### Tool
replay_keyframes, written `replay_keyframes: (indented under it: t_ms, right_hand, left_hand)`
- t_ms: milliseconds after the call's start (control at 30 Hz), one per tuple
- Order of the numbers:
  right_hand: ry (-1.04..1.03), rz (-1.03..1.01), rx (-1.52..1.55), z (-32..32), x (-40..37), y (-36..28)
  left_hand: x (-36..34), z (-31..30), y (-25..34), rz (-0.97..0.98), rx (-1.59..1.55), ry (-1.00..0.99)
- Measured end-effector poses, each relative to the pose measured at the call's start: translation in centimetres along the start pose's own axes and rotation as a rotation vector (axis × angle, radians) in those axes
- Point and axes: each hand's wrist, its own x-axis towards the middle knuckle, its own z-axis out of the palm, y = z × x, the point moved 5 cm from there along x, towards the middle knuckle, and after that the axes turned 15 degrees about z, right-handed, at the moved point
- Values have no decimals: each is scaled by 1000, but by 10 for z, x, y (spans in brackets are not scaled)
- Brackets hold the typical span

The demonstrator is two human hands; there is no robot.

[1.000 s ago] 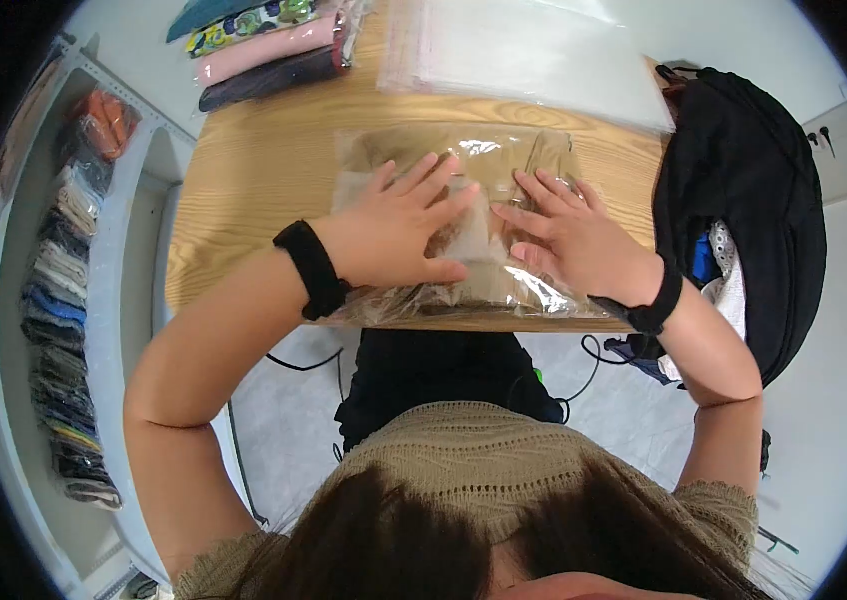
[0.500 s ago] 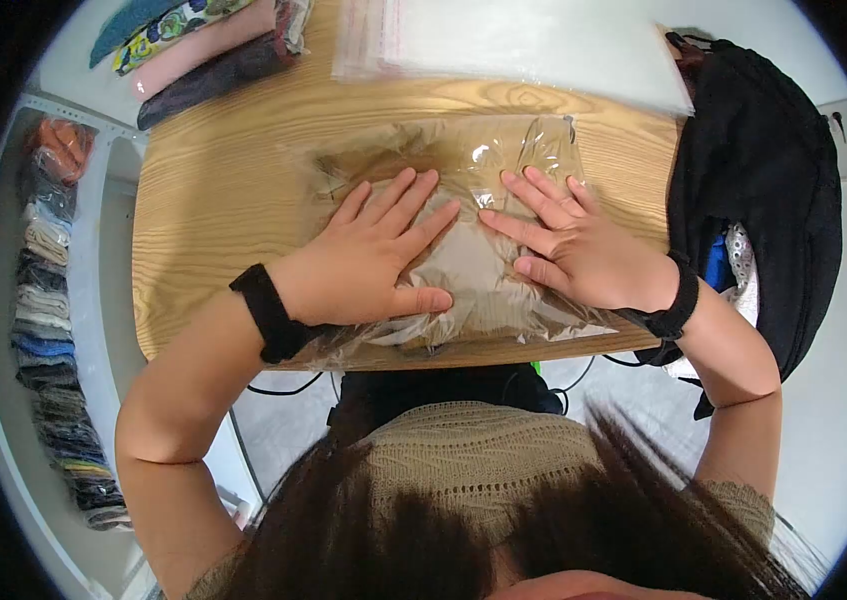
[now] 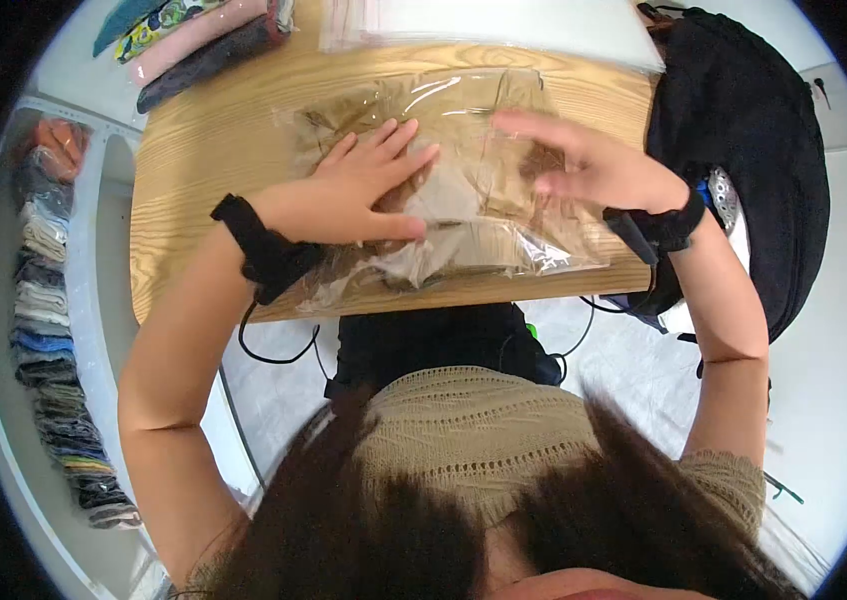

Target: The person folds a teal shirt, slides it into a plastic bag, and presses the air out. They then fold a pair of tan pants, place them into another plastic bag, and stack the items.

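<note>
A clear plastic bag [image 3: 543, 250] with a folded tan cloth item [image 3: 468, 100] inside lies on the wooden table in front of me. The plastic is wrinkled and shiny, and its near edge lies close to the table's front edge. My left hand [image 3: 358, 190] rests flat on the left part of the bag, fingers spread and thumb pointing right. Over the bag's right side, my right hand [image 3: 608, 165] is raised and turned sideways, slightly blurred. Its thumb and fingers are apart, with nothing visible between them.
Flat clear plastic bags [image 3: 503, 22] are stacked at the table's [image 3: 193, 150] far edge. Several bundles of folded cloth [image 3: 208, 45] sit at the back left. A shelf [image 3: 103, 330] of folded clothes [image 3: 48, 310] stands left. A large black cloth item [image 3: 743, 110] occupies the right side.
My right hand has lifted off the bag and turned on its side; before, it was pressed flat. My left hand stays spread on the bag. The camera view has shifted slightly.
</note>
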Motion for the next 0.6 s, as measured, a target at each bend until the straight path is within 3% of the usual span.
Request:
replay_keyframes:
  t_ms: [33, 100, 167, 200, 267, 600]
  right_hand:
    - [6, -6, -10, -6, -10, -4]
    - [190, 17, -87, -18, -37, -18]
    - [186, 109, -42, -6, -68, -18]
    - [171, 111, -71, 3, -80, -22]
    - [177, 126, -112, 17, -91, -21]
    - [248, 146, -76, 53, -88, 6]
  left_hand:
    - [-6, -3, -2, -1, 11, 7]
    - [-22, -18, -1, 101, -136, 281]
    - [-42, -31, 11, 148, -203, 500]
    - [-59, -33, 28, 139, -182, 500]
    - [-83, -20, 55, 15, -119, 317]
    - [-91, 26, 51, -53, -146, 422]
